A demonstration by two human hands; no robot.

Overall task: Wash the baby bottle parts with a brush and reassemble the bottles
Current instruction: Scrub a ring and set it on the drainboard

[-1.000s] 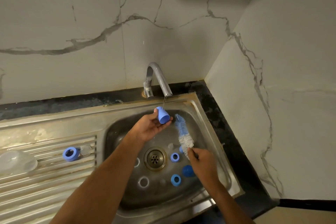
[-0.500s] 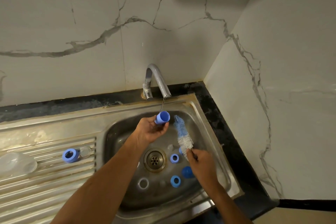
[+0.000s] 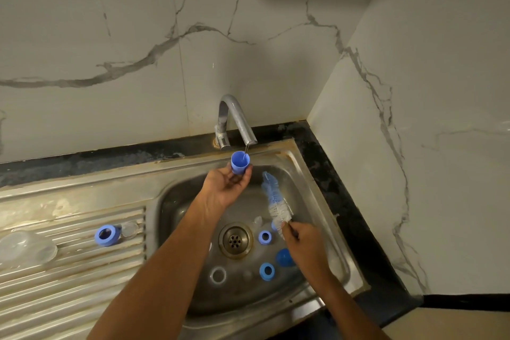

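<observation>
Two hands work over the sink (image 3: 311,171) at centre frame. The left hand (image 3: 226,188) pinches a small blue cap (image 3: 240,163) by its lower end, mouth up, right under the tap (image 3: 237,119), where a thin stream runs into it. The right hand (image 3: 303,243), lower right, grips the brush (image 3: 276,201) by its handle; the bristles point up toward the cap without touching it. The wet cap could slip from so light a fingertip hold and drop among the blue rings (image 3: 265,237) around the drain (image 3: 235,240). Water may also splash off its rim. The left forearm reaches up from the bottom edge, wrist bent back; the right comes in from the lower right.
</observation>
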